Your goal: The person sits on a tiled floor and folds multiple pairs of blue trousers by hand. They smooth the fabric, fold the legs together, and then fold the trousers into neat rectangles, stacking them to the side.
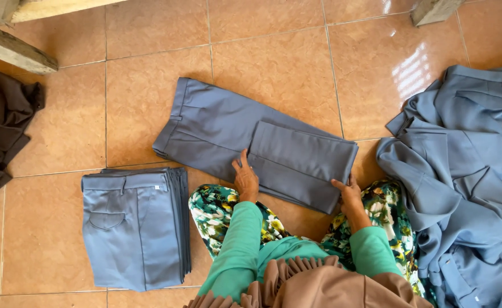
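Observation:
A pair of grey-blue trousers (222, 128) lies flat on the tiled floor in front of me, its legs folded back over itself. My left hand (245, 178) presses flat on the near edge of the folded part, fingers spread. My right hand (348, 191) grips the near right corner of the fold, fingers curled over the cloth edge. Both sleeves are green, and my floral-print knees (216, 211) sit just below the trousers.
A neat stack of folded grey-blue trousers (134, 228) lies at my left. A loose heap of the same trousers (468, 171) fills the right side. Dark brown cloth (0, 125) lies at far left. Wooden beams (17, 51) and a wooden block (433, 10) stand at the top.

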